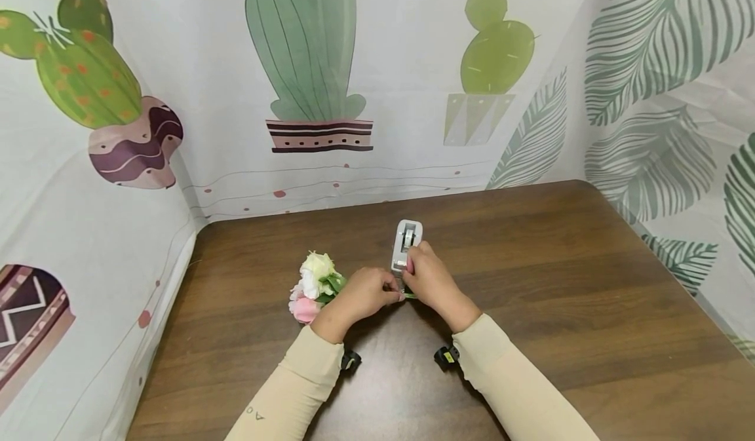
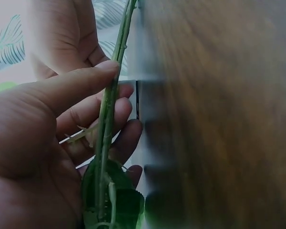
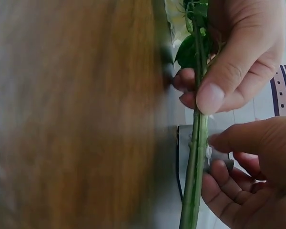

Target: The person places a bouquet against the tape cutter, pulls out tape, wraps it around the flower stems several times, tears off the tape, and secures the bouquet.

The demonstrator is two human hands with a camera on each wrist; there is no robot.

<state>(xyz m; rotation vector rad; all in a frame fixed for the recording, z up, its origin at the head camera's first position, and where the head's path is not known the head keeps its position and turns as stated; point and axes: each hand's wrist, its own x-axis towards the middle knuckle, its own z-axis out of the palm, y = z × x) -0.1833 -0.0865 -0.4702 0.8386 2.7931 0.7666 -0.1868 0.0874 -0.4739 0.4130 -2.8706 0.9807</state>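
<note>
My left hand [image 1: 368,290] pinches a pair of green flower stems [image 2: 109,105] between thumb and fingers. The flower heads [image 1: 315,277], cream, white and pink, lie to the left of that hand, with green leaves [image 3: 186,52] near the grip. Close beside the stems, my right hand [image 1: 433,280] has its fingers curled at the front end of a white tape dispenser [image 1: 399,257]. A shiny clear strip, apparently tape [image 3: 209,153], shows between its thumb and fingers by the stems. The dispenser's roll [image 1: 408,236] is visible; its front end is partly hidden by the right hand.
The brown wooden table [image 1: 531,264] spreads around both hands. Behind it and at the sides hangs a white cloth [image 1: 407,120] printed with cacti and leaves. Black wrist cameras [image 1: 446,358] sit under the sleeves.
</note>
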